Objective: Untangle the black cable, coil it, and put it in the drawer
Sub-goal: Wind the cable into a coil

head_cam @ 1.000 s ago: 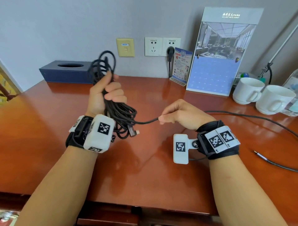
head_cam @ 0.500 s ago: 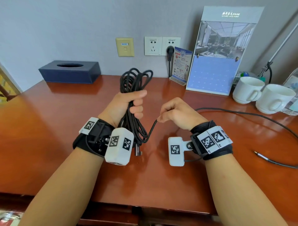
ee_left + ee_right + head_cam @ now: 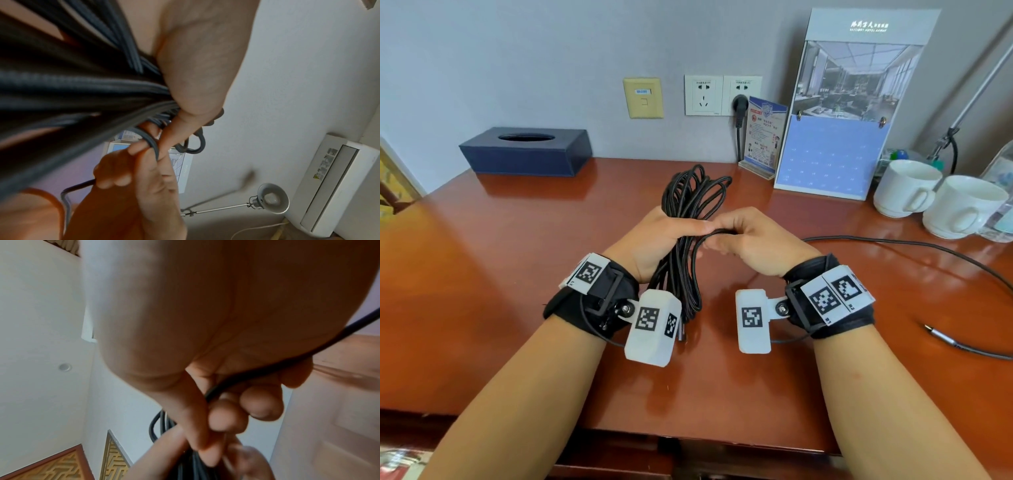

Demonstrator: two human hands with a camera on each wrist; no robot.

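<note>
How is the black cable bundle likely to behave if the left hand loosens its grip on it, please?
The black cable looks floppy: its loops droop below the left hand, so they would probably spring apart. The uncoiled tail, pinched by the right hand, trails across the desk and may drag.

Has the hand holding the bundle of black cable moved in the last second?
Yes. The left hand has swung rightward, away from the tissue box, and now meets the right hand.

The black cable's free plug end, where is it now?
In the head view the free plug end lies on the desk at the far right, apart from the right hand, nearer than the two white mugs.
</note>
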